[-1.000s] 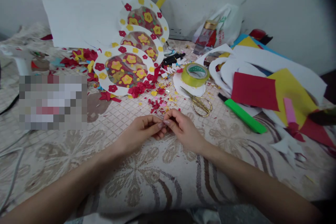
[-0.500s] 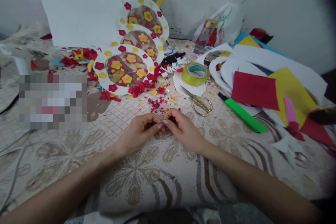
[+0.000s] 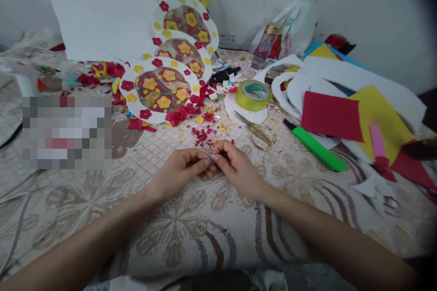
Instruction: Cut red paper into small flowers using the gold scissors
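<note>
Currently, my left hand (image 3: 180,170) and right hand (image 3: 241,168) meet over bench (image 3: 191,232), inward from near edge, fingers (image 3: 206,162) pinched closed; can't tell on what. Red paper scraps (image 3: 202,137) lie just beyond, scissors (image 3: 253,127) to their right.

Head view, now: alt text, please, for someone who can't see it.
Left hand and right hand meet at the fingertips above a patterned cloth; anything pinched is too small to tell. Beyond lie scissors, tape and flower-decorated paper frames.
</note>
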Action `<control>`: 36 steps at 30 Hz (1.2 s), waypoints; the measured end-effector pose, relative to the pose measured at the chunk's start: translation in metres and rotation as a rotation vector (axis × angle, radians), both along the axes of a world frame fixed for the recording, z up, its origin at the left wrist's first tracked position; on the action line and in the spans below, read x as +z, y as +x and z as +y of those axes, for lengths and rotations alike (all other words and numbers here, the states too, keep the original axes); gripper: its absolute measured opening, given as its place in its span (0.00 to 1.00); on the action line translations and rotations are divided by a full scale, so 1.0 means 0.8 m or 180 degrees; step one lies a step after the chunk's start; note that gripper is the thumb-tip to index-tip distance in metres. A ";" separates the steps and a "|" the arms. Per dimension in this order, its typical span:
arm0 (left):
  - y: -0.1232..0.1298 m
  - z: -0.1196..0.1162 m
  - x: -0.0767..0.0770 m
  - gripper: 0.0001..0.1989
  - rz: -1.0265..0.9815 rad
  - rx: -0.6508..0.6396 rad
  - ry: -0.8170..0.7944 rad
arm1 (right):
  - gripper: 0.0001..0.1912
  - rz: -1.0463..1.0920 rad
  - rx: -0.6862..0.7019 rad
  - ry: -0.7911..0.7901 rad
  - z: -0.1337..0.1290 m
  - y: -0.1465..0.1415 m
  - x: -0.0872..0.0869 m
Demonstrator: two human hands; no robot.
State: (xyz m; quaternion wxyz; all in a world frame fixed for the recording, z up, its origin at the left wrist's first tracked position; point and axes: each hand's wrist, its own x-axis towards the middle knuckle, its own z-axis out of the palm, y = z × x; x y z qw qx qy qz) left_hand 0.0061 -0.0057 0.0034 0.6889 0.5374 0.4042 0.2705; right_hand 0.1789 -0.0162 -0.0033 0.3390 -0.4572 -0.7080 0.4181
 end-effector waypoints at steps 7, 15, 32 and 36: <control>-0.001 0.001 0.001 0.08 -0.0015 -0.0005 -0.0325 | 0.04 0.0044 0.0020 -0.0032 -0.001 -0.001 0.002; 0.003 -0.003 -0.001 0.07 0.0158 0.0030 0.0146 | 0.05 -0.0207 -0.0047 0.0045 0.000 -0.004 0.002; 0.000 0.001 -0.005 0.08 0.0098 -0.0069 0.0132 | 0.05 -0.0383 -0.0128 0.0129 0.001 -0.005 0.001; 0.002 0.000 -0.006 0.07 0.0081 -0.0033 0.0127 | 0.04 -0.0572 -0.0199 0.0185 0.000 -0.007 0.002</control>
